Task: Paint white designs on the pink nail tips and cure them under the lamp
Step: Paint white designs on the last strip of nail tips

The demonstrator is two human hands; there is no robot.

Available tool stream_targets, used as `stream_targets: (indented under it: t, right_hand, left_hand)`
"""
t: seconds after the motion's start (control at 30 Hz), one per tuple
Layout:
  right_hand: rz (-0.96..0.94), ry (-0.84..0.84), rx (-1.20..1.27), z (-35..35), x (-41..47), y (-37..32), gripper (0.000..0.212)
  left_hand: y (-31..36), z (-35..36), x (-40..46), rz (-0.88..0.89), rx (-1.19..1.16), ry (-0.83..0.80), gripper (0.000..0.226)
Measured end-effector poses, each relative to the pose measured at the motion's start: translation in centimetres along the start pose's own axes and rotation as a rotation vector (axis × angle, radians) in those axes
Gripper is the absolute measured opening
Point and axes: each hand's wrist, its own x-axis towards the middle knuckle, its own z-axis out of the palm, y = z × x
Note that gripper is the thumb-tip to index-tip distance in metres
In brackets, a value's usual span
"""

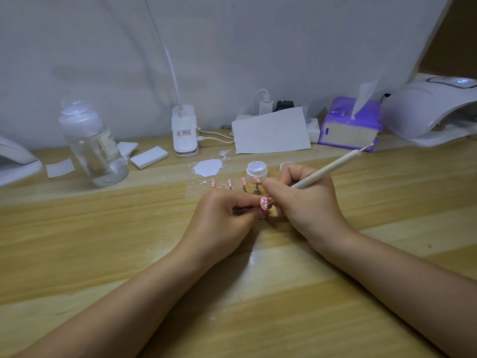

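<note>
Head view: left hand (222,215) fingers pinch a pink nail tip (264,203) on its stand; right hand (302,200) fingers grip a dotting pen (333,167) touching it. Beyond the fingers on the table (103,241), four tips (235,182), white gel jar (256,171).

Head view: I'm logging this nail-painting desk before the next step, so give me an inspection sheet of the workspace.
Surface: wooden desk, with a white paint splash and small flecks near it.
Job's things: pink nail tip with white dots held in front; four more tips on stands behind; open paint jar; curing lamp at far right.
Clutter: clear bottle, white blocks, paper sheet, purple tissue box.
Grippers: left hand holds the tip's stand; right hand grips the dotting tool.
Cables: white cable from the desk light base; charger plugged in behind.
Surroundings: plain white wall.
</note>
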Motion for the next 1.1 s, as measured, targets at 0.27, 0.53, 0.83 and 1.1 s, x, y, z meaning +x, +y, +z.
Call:
stream_targets:
  t: [0.27,0.53,0.83,1.1]
  right_hand:
    - [-0.001,0.004,-0.004,0.02,0.03,0.07,0.043]
    - [0.005,-0.002,0.004,-0.01,-0.01,0.06,0.042]
    - [-0.003,0.063,-0.013,-0.1,0.25,0.41,0.042]
    - [-0.005,0.031,0.007,-0.05,0.27,0.39,0.042]
  left_hand:
    - [-0.06,0.05,0.02,-0.005,-0.014,0.005,0.022]
    - [-0.08,0.07,0.04,-0.002,0.002,0.002,0.023]
    - [-0.02,0.05,-0.01,-0.005,-0.007,0.005,0.025]
    - [-0.08,0.04,0.0,0.009,-0.01,-0.002,0.025]
